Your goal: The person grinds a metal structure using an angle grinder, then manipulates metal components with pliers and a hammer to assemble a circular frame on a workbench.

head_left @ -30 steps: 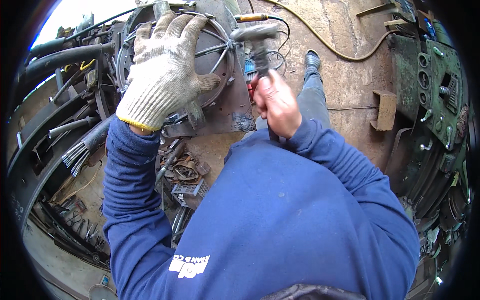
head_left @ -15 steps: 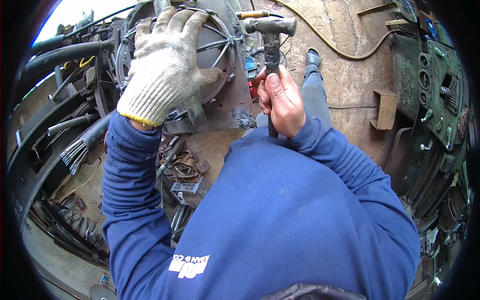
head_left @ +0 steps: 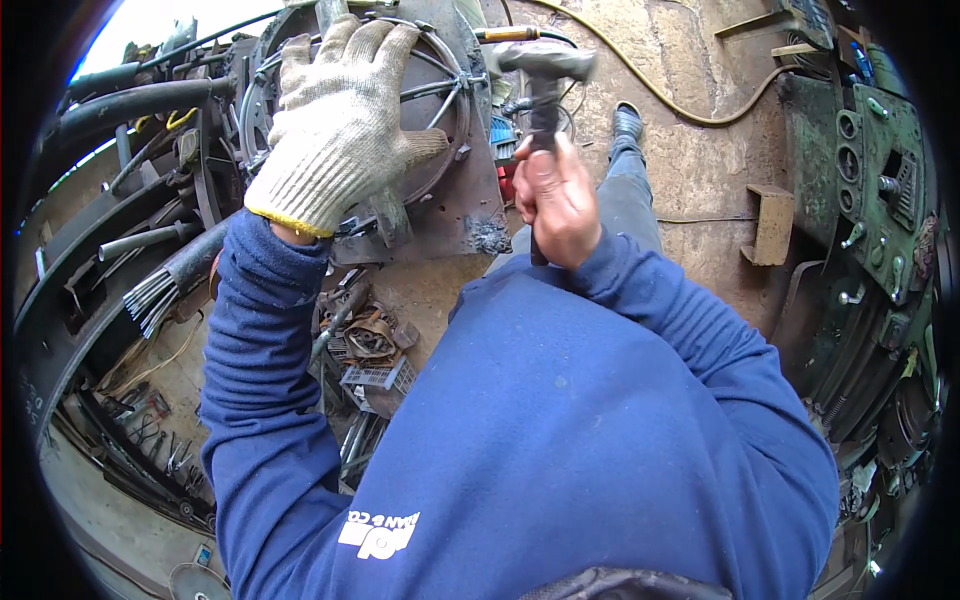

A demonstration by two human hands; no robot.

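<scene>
While the left hand [head_left: 340, 140] lies flat over the round rod frame [head_left: 462, 82], the right hand [head_left: 562, 205] has the hammer [head_left: 546, 112] by its dark handle. Left is in a whitish knit glove with a yellow cuff edge – fingers fanned, thumb stuck out to the right, nothing pinched. Contact with the frame looks likely, but the glove hides the underside, so can't swear to it. Right is bare, fingers wrapped round the handle, thumb lying along it. Hammer stands head-away from the body, just right of the metal plate [head_left: 450, 215]; head is a bit blurred. Frame sits on that plate, its ring and spokes showing past the glove – spokes meet the ring at the right side. Lump of rough metal [head_left: 488, 237] at the plate's near right corner. Orange-handled tool [head_left: 508, 34] beyond the plate. Left side: bundle of thin rods [head_left: 152, 305] sticking out of a tube. Below the plate, grey crate [head_left: 385, 376] near scrap. Far right: green machine panel [head_left: 880, 200] with levers.
</scene>
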